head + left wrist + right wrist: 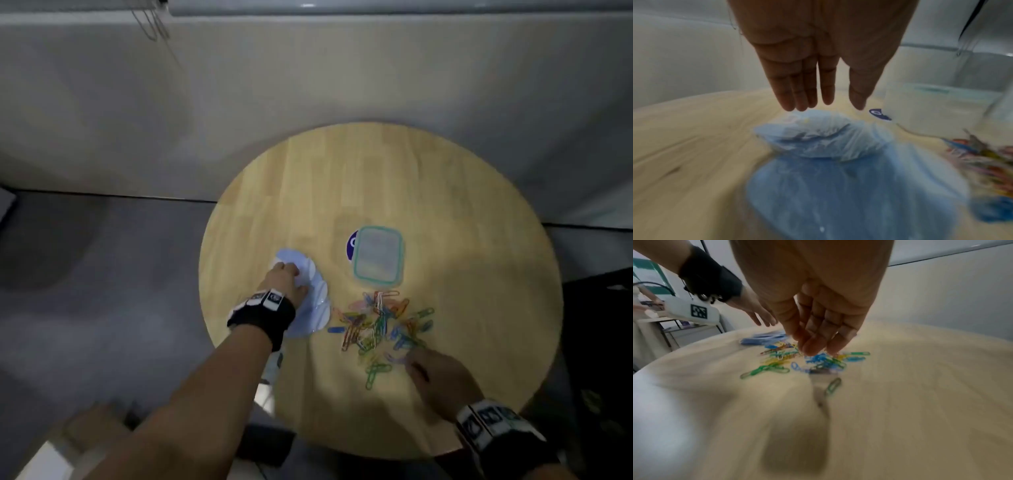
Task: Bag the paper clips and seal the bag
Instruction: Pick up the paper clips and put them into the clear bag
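Note:
A heap of coloured paper clips [380,322] lies on the round wooden table [445,192], toward its near side. A flat pale blue plastic bag [315,301] lies to the left of the heap. My left hand [287,277] is over the bag's far end; in the left wrist view its fingers [828,104] are straight and their tips touch the raised, crumpled end of the bag [838,186]. My right hand [421,363] reaches the near right edge of the heap. In the right wrist view that hand [818,347] has relaxed fingers just above the clips [807,361] and holds nothing.
A clear box with a green-rimmed lid [376,257] stands just behind the clips, over a dark blue round mark [352,245]. The wall runs close behind the table. Grey floor lies to the left, a cardboard box [92,431] at lower left, dark furniture at right.

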